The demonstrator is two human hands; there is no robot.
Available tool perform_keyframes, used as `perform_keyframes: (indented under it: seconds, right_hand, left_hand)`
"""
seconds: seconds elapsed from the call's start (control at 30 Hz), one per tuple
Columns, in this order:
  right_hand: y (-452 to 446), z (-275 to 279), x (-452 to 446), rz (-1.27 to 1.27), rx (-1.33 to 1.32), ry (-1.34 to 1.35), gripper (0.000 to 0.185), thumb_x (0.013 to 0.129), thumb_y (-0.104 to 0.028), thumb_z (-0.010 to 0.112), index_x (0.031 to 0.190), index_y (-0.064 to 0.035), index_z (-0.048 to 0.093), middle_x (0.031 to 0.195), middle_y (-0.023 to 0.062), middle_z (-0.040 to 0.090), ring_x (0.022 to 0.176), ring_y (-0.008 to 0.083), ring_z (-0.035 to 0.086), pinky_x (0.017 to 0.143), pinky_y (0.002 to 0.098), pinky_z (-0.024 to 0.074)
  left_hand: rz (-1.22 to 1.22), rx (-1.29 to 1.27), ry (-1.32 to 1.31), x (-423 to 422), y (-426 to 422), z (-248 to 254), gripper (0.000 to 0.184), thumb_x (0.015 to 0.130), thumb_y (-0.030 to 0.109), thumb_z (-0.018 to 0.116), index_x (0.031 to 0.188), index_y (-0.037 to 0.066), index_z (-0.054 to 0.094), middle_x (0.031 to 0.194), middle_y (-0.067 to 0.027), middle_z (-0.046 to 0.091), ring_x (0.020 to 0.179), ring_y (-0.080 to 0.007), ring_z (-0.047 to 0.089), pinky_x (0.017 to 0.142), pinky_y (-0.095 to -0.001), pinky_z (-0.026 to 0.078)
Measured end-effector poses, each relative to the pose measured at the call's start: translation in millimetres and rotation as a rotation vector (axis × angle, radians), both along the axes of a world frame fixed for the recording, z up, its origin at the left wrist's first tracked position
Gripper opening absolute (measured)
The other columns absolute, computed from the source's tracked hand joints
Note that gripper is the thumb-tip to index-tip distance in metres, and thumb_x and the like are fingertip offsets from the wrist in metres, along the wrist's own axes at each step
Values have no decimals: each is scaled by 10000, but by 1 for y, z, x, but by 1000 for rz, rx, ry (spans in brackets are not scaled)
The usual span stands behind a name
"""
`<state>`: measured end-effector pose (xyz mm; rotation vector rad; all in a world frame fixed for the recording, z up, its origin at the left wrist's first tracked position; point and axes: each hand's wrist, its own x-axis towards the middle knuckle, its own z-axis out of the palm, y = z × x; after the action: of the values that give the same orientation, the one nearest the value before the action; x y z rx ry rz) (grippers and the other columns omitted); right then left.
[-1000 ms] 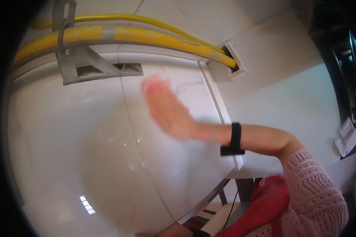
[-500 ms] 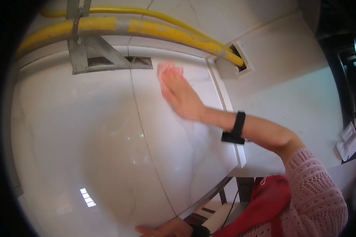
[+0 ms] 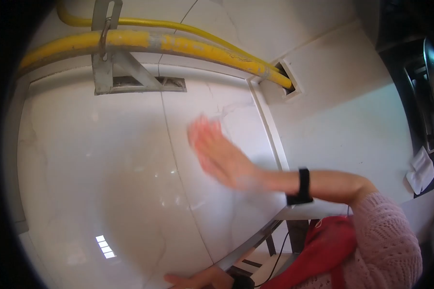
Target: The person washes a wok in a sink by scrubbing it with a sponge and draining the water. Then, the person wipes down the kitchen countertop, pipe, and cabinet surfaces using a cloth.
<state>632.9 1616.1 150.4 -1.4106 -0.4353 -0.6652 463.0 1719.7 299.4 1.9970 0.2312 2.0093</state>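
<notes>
My right hand [image 3: 222, 159], blurred by motion, is pressed over a pink cloth [image 3: 204, 130] on the glossy white marble-look countertop [image 3: 106, 168]. The cloth shows around the fingertips, just right of the dark joint line. A black band [image 3: 304, 185] circles that wrist. At the bottom of the view my left hand [image 3: 202, 279] rests on the counter's near edge with a finger or thumb stretched out; its lower part is cut off by the frame.
Yellow pipes [image 3: 193, 45] run along the back wall, carried by a metal bracket [image 3: 102, 72] beside a slot in the counter. They enter a wall opening [image 3: 289, 86]. A white packet [image 3: 422, 171] lies by a black appliance [image 3: 422, 96] at right. A red apron [image 3: 328, 245] is below.
My right hand has drawn the pink cloth from near the back edge toward me across the counter. My left hand stays in place. The view has shifted slightly.
</notes>
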Motion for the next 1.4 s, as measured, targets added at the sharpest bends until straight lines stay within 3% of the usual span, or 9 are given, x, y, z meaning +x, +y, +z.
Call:
perform_keyframes:
  seconds: [0.2, 0.37, 0.53, 0.7, 0.77, 0.9, 0.97, 1.03, 1.4]
  right_hand:
    - [-6, -10, -66, 377, -198, 105, 632, 1024, -254, 483, 1547, 37, 280, 1617, 254, 237, 1527, 406, 158, 1244, 506, 112]
    - [29, -45, 44, -78, -46, 304, 625, 1047, -299, 391, 1540, 64, 263, 1612, 262, 243, 1529, 396, 155, 1242, 494, 116]
    - [-15, -70, 154, 1, 91, 466, 627, 1045, -282, 381, 1539, 77, 239, 1609, 277, 235, 1529, 401, 142, 1247, 470, 106]
    - [11, -54, 53, -108, -28, 178, 629, 1040, -267, 399, 1539, 80, 234, 1610, 294, 214, 1528, 429, 115, 1242, 501, 94]
    - [1, -37, -21, 153, -47, 188, 636, 1041, -271, 409, 1541, 80, 232, 1616, 296, 196, 1530, 440, 96, 1239, 523, 74]
    - [11, -45, -3, 93, -26, 262, 656, 1041, -293, 419, 1553, 68, 223, 1636, 286, 142, 1537, 435, 52, 1237, 541, 57]
    - [21, -64, 73, -158, 40, 204, 575, 1037, -282, 417, 1487, 69, 348, 1565, 310, 291, 1491, 456, 205, 1220, 531, 163]
    - [-17, -58, 127, 63, 226, 452, 378, 1021, -237, 417, 1233, 60, 516, 1282, 321, 535, 1242, 473, 467, 1119, 498, 333]
    - [-5, -75, 108, -16, 157, 334, 547, 1067, -278, 414, 1508, 41, 359, 1581, 286, 302, 1515, 378, 224, 1245, 433, 138]
  left_hand:
    - [4, 7, 9, -34, 74, -5, 708, 1012, 318, 548, 1561, 34, 204, 1439, -221, 446, 1219, -340, 525, 1036, -456, 451]
    - [10, 22, 14, -31, 65, -17, 705, 1012, 317, 549, 1559, 33, 206, 1437, -221, 447, 1217, -340, 526, 1034, -456, 453]
    - [43, 31, 40, -37, 62, -20, 702, 1013, 316, 549, 1557, 32, 209, 1436, -221, 447, 1215, -340, 527, 1032, -456, 455]
    - [3, 4, 24, -34, 65, -24, 699, 1013, 314, 550, 1555, 31, 211, 1434, -221, 448, 1213, -339, 528, 1029, -456, 457]
    - [2, -4, 38, -33, 66, -25, 698, 1013, 314, 550, 1554, 30, 212, 1434, -221, 448, 1212, -339, 529, 1028, -456, 457]
    - [24, 13, 37, -36, 70, -26, 696, 1013, 313, 550, 1553, 29, 214, 1432, -221, 448, 1211, -339, 529, 1026, -456, 459]
    - [36, 28, 33, -38, 72, -27, 695, 1013, 312, 550, 1552, 29, 215, 1432, -221, 448, 1210, -339, 530, 1025, -456, 460]
    - [54, 41, 38, -39, 71, -27, 694, 1014, 311, 550, 1551, 28, 216, 1431, -222, 449, 1209, -339, 530, 1024, -456, 460]
    - [38, 33, 46, -37, 78, -31, 687, 1014, 308, 551, 1546, 25, 221, 1428, -222, 450, 1205, -338, 533, 1019, -455, 465]
